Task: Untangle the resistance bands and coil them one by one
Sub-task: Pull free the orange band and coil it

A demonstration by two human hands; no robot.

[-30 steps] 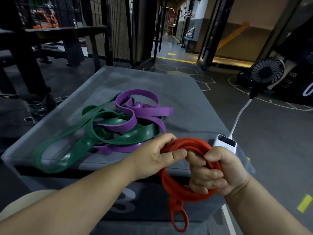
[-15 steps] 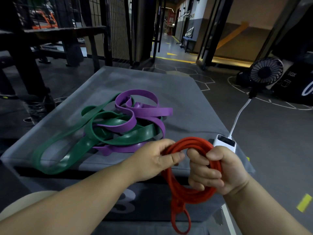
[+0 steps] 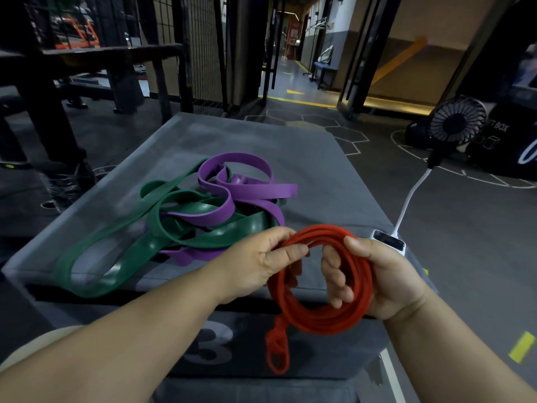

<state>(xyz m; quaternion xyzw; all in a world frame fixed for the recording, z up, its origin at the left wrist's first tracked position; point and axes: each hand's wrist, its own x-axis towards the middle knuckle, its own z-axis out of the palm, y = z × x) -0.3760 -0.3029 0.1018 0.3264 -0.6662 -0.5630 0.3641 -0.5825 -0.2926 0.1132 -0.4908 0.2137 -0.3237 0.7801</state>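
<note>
The bare left forearm (image 3: 130, 338) and right forearm (image 3: 453, 353) reach in from the lower edge and converge toward the middle. The left hand (image 3: 255, 269), back up, pinches the upper left of the red band coil (image 3: 319, 319) between thumb and fingertips. The right hand (image 3: 383, 280) has its fingers threaded through the coil and curled round its right side, with the thumb lying over the top.

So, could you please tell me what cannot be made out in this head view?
- Red band: the stretch in the right hand's palm, hidden by its curled fingers; the left hand covers where it pinches.
- Purple band and green band: how they interlock, hidden by their own overlapping loops.
- White device on the fan's cable: its near end, behind the right hand.
- Lettering ending BOX: its start, behind the fan.
</note>
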